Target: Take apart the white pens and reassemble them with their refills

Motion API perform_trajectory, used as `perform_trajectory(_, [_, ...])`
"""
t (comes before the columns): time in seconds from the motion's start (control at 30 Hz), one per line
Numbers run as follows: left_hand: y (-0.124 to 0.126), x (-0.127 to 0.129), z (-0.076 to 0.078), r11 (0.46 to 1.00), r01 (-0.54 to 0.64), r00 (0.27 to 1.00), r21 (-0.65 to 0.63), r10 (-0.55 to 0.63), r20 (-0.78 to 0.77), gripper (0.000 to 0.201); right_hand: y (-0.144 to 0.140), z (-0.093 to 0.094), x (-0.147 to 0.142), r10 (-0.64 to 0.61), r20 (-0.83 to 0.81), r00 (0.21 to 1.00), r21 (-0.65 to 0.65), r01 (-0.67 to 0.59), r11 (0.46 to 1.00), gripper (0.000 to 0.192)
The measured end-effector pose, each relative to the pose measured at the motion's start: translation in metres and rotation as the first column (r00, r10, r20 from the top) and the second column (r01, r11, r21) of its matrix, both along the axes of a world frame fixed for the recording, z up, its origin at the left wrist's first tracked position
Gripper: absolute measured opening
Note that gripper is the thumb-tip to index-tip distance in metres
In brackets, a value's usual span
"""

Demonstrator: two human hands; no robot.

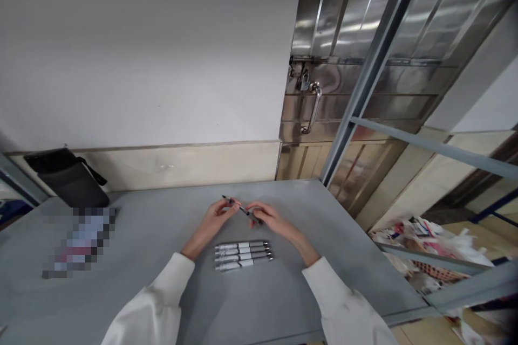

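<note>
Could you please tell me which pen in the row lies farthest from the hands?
The lowest pen in the picture, closest to the person's body; the other pens lie beyond it, nearer the left hand and the right hand.

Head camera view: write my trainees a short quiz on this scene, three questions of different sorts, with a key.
1. True or false: both hands rest flat, with nothing held.
2. Choose one. Where does the row of pens lie?
a) In a basket
b) On the grey table, nearer the wearer than the hands
c) On the floor
3. Fill the gap: a padlock hangs by the handle of the metal ____.

Key
1. False: the left hand grips a slim pen, and the right hand is at its other end.
2. b
3. door
</note>
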State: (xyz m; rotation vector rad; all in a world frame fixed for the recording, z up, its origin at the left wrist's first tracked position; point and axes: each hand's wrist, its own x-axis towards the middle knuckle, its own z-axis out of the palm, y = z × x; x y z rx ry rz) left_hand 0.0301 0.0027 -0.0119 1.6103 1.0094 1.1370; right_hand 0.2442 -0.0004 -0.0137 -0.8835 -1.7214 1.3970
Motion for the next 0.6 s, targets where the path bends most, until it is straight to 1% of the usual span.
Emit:
perform_trajectory(0.07, [0.000,0.001,0.001,0.998,0.060,0.997,-0.007,-0.060,0.051,0.034,-0.003,0.001,-0.003,0.012,0.023,1.000,0.066,-0.014,0.998,0.029])
perform_trajectory(0.13, [-0.001,0.002,0.002,0.995,0.096,0.994,0.014,-0.096,0.052,0.035,-0.004,0.001,-0.005,-0.023,0.020,1.000,0.126,0.021,0.992,0.029])
perform_trajectory(0.2, [-0.002,0.002,0.003,0.993,0.111,0.994,0.031,-0.111,0.003,0.038,-0.004,0.002,-0.006,-0.087,-0.003,0.996,0.168,0.086,0.982,0.030])
perform_trajectory(0.27, [-0.005,0.003,0.003,0.992,0.128,0.989,0.021,-0.126,-0.071,0.041,-0.004,0.003,-0.007,-0.152,-0.037,0.988,0.181,0.156,0.971,0.033])
perform_trajectory(0.33, [-0.008,0.005,0.004,0.988,0.156,0.980,0.000,-0.155,-0.127,0.041,-0.005,0.006,-0.009,-0.186,-0.061,0.981,0.177,0.194,0.965,0.034])
perform_trajectory(0.4, [-0.011,0.007,0.005,0.983,0.185,0.970,-0.006,-0.183,-0.158,0.041,-0.005,0.008,-0.010,-0.197,-0.073,0.978,0.176,0.207,0.962,0.033])
perform_trajectory(0.5, [-0.014,0.008,0.006,0.984,0.177,0.963,0.007,-0.172,-0.210,0.043,-0.005,0.010,-0.011,-0.235,-0.084,0.968,0.183,0.247,0.952,0.031])
perform_trajectory(0.6, [-0.014,0.007,0.005,0.994,0.100,0.967,0.034,-0.089,-0.241,0.048,-0.001,0.011,-0.008,-0.331,-0.154,0.931,0.180,0.356,0.917,0.035])
